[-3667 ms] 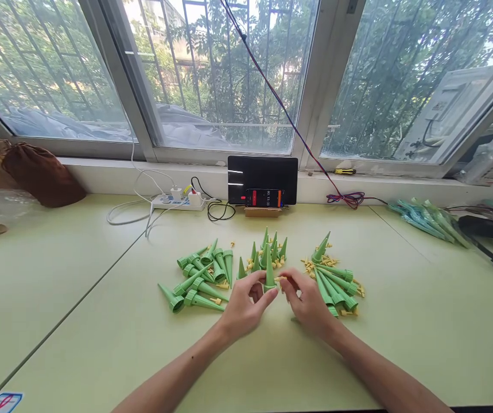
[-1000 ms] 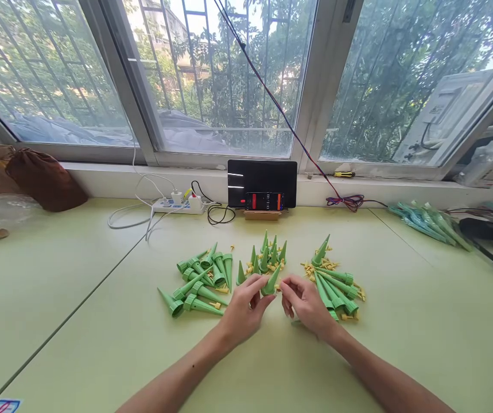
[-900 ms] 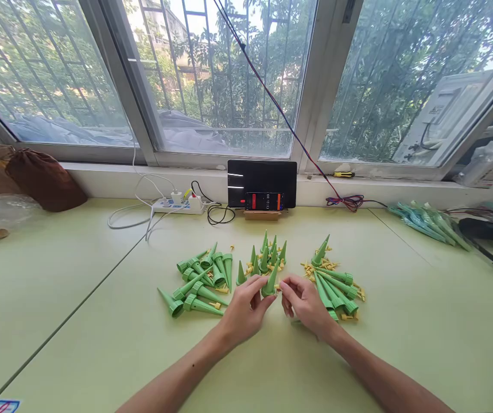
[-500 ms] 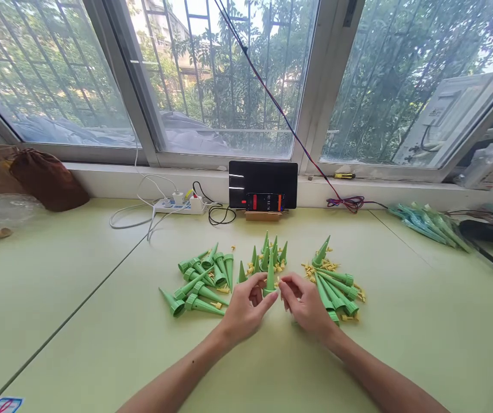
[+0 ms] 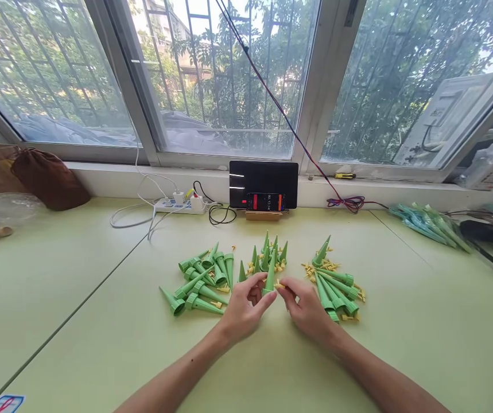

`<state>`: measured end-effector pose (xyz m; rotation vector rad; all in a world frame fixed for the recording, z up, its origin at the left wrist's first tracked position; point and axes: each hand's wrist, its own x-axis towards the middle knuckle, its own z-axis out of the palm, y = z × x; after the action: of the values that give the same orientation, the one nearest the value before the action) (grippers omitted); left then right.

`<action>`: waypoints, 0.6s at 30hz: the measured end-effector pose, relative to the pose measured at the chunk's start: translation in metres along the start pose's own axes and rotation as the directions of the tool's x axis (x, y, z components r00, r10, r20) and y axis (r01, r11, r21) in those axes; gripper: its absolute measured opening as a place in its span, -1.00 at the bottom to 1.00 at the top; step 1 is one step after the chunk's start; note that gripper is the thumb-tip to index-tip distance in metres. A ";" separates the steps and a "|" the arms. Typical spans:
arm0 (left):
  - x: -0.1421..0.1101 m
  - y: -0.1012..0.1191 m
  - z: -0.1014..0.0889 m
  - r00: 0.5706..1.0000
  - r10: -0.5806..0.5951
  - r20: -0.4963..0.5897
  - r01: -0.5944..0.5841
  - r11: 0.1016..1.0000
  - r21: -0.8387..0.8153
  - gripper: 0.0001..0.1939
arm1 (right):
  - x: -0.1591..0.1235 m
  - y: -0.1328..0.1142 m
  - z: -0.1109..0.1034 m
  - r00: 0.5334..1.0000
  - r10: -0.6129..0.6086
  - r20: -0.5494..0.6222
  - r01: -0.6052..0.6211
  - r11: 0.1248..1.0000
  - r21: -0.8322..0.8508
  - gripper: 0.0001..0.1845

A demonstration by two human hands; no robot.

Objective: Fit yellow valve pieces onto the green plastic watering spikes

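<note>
My left hand (image 5: 246, 307) pinches the base of a green plastic cone spike (image 5: 270, 277), held upright just above the pale green table (image 5: 100, 321). My right hand (image 5: 309, 310) pinches a small yellow piece (image 5: 279, 284) right against the cone's base. A heap of green cones (image 5: 201, 281) lies on its side to the left. Several cones stand upright in a cluster (image 5: 270, 255) just behind my hands. More cones with yellow bits (image 5: 334, 284) lie to the right.
A phone on a wooden stand (image 5: 266, 203) sits before a black panel (image 5: 263, 182) at the sill. A power strip with cables (image 5: 177, 203) lies left of it. A brown bag (image 5: 48, 178) sits far left, bagged green parts (image 5: 427, 221) far right.
The cone went from tilted to upright in my left hand. My right hand moved in and brought the yellow piece against its base. The view shifted slightly.
</note>
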<state>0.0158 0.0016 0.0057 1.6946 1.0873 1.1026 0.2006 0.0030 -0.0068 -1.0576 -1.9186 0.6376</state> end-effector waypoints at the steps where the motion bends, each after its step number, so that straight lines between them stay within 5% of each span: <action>1: 0.000 0.000 0.000 1.000 0.005 -0.001 -0.005 1.000 0.004 -0.55 | 0.000 0.001 0.000 1.000 0.000 0.003 0.000 1.000 -0.001 -0.65; 18: 0.000 -0.009 0.000 0.999 0.025 0.035 -0.027 0.998 0.056 -0.45 | -0.001 -0.001 -0.001 0.996 0.065 0.054 -0.067 0.997 0.036 -0.55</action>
<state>0.0135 0.0042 -0.0031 1.7698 1.0875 1.0643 0.2015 0.0016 -0.0054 -1.0938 -1.9159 0.7422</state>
